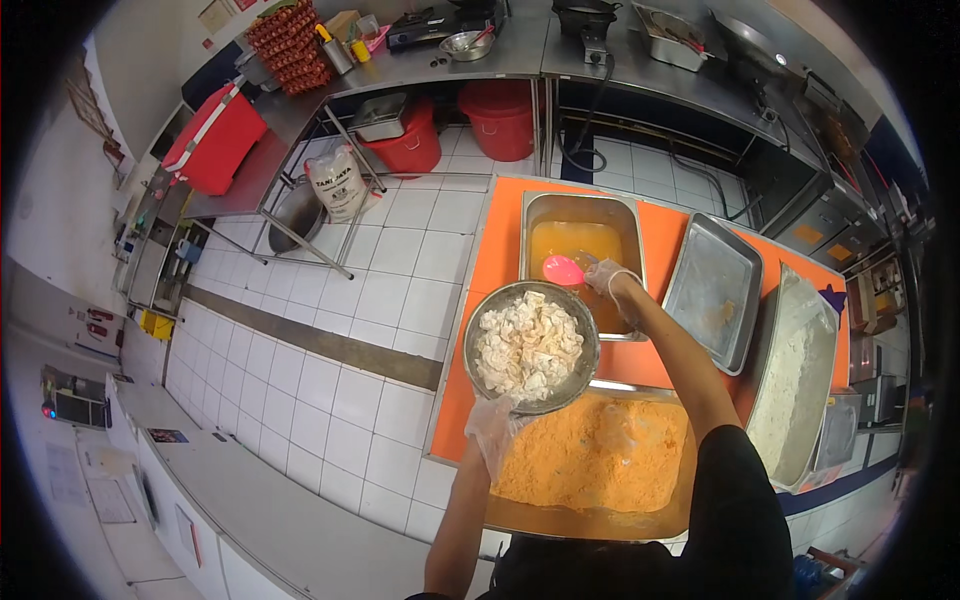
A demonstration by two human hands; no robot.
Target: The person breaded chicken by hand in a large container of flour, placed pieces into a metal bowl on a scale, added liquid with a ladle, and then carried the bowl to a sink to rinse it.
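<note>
In a clear plastic glove, my left hand [495, 427] grips the near rim of a round metal bowl [589, 367] heaped with pale floured pieces [529, 345]. My gloved right hand [613, 285] holds a pink spoon or ladle [562, 270] over the deep steel pan [634, 225] of orange-yellow liquid [574, 240]. The bowl is raised over the near left corner of that pan. Below it lies a wide steel tray [577, 525] of orange crumb coating [600, 450], partly hidden by the bowl and my left hand.
An empty-looking metal tray [712, 285] and a long container of white flour [787, 405] stand to the right on the orange tabletop [487, 247]. Beyond are steel counters [510, 64] with pans, red tubs [499, 120] beneath, and a white sack [337, 184] on the tiled floor.
</note>
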